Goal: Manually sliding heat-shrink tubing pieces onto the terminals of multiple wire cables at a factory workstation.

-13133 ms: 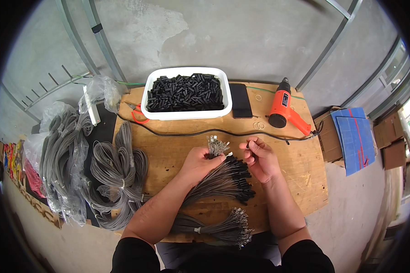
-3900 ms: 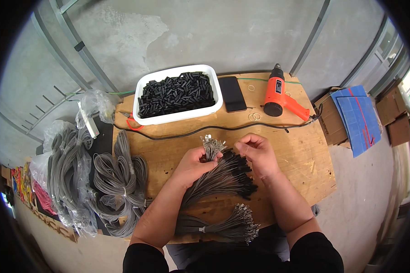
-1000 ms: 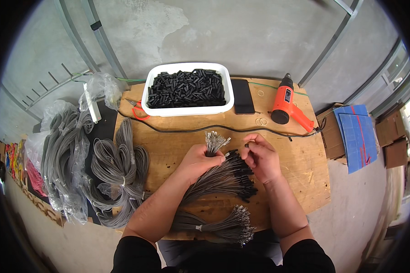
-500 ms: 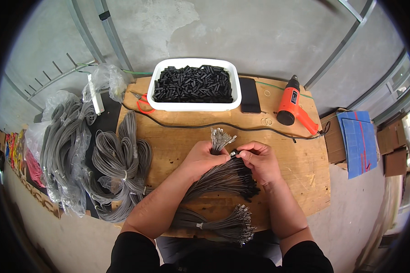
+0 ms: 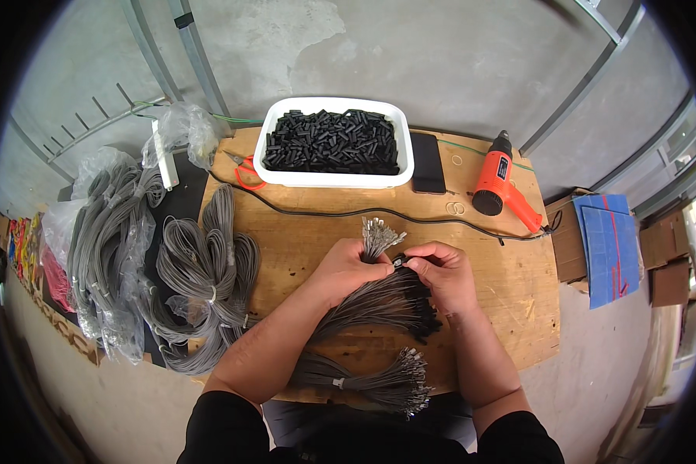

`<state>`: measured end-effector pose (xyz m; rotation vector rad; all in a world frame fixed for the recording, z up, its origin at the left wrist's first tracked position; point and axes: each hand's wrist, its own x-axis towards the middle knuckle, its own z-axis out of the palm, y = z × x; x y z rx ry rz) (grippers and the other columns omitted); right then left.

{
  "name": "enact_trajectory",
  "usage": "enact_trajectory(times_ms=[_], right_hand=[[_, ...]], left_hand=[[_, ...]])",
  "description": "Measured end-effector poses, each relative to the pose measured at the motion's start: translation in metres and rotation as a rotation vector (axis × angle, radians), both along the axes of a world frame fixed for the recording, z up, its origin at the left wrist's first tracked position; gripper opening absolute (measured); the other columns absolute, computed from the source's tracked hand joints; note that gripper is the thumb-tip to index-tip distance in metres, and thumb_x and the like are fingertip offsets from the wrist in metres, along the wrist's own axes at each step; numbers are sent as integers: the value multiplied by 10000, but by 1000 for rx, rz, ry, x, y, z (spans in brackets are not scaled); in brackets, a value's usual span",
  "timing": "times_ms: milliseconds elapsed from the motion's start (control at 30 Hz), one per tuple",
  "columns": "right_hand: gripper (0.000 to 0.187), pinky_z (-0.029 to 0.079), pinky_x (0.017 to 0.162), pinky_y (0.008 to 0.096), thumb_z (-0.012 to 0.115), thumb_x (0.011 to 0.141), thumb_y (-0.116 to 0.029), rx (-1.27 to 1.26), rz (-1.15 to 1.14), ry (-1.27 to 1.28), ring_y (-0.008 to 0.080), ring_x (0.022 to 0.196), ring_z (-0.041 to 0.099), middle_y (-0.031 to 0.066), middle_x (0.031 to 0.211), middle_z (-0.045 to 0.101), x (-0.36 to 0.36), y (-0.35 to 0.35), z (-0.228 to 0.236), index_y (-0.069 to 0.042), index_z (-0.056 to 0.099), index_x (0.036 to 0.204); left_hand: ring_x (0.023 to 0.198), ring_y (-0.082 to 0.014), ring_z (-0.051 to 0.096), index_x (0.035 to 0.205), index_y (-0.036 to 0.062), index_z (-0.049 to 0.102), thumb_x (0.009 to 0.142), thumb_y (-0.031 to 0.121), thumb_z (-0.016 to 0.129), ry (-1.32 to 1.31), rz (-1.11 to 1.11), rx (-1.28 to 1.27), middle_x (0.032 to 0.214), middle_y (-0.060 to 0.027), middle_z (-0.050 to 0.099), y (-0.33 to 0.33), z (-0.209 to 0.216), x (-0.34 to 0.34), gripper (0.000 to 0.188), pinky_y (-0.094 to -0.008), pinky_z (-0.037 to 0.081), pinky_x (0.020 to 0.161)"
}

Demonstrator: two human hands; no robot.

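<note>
My left hand (image 5: 345, 272) is closed around a bundle of grey wires (image 5: 363, 313), and their bare metal terminals (image 5: 380, 235) fan out above its fist. At its thumb tip one wire end sticks out to the right. There my right hand (image 5: 448, 280) pinches a small black sleeve (image 5: 400, 260) between thumb and forefinger, right at that wire's metal tip. How far the sleeve covers the terminal is too small to tell. Below my right hand, several wires of the bundle end in black sleeves (image 5: 423, 315). A second tied wire bundle (image 5: 398, 384) with bare terminals lies at the near edge.
A white tub (image 5: 334, 180) full of black sleeves stands at the back, beside orange-handled pliers (image 5: 247, 172) and a black phone (image 5: 428, 164). An orange heat gun (image 5: 496, 182) lies right. A black cord (image 5: 340, 213) crosses the wooden table (image 5: 510, 301). Coiled grey wires (image 5: 201, 263) fill the left.
The whole view has shifted slightly. Both hands stay together at the same wire end, with the left still around the bundle and the right still pinching the black sleeve.
</note>
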<state>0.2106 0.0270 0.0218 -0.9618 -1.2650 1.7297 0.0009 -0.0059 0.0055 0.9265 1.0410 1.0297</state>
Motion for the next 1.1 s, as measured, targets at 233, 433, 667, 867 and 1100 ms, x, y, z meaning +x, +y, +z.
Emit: enact_trajectory(times_ms=[233,433,667,867,1100], right_hand=[[136,487,687,194,702,897,-5,18,5,-13,65,759,600,43,894,698,1,2,-3,29,697,1029],[86,495,709,207,714,894,-24,7,5,-19,68,766,599,36,881,697,-1,2,-3,15,686,965],[71,502,734,220,720,889,-24,29,7,-3,69,782,601,31,876,694,-2,1,-7,4,677,940],[61,495,729,216,713,892,-17,40,-13,-32,65,771,591,22,864,686,-2,1,-6,4,679,937],[56,485,714,210,713,889,-13,37,-8,-16,61,762,585,19,858,685,-3,-1,-2,2,681,933]], left_hand=[[687,-89,597,841,-3,693,800,104,731,96,-15,15,761,-30,666,0,5,1,120,-260,484,626],[705,-73,587,867,7,686,817,97,748,117,-43,28,786,-11,660,0,4,0,119,-240,476,639],[687,-63,577,873,11,690,820,104,751,92,-47,36,768,0,651,-1,4,0,123,-228,462,620],[673,-83,588,898,7,720,807,141,778,84,-56,-37,759,-6,663,1,5,-6,172,-242,471,623],[716,-86,602,931,4,720,811,125,769,82,-89,-5,780,-12,672,0,6,-6,178,-242,481,667]])
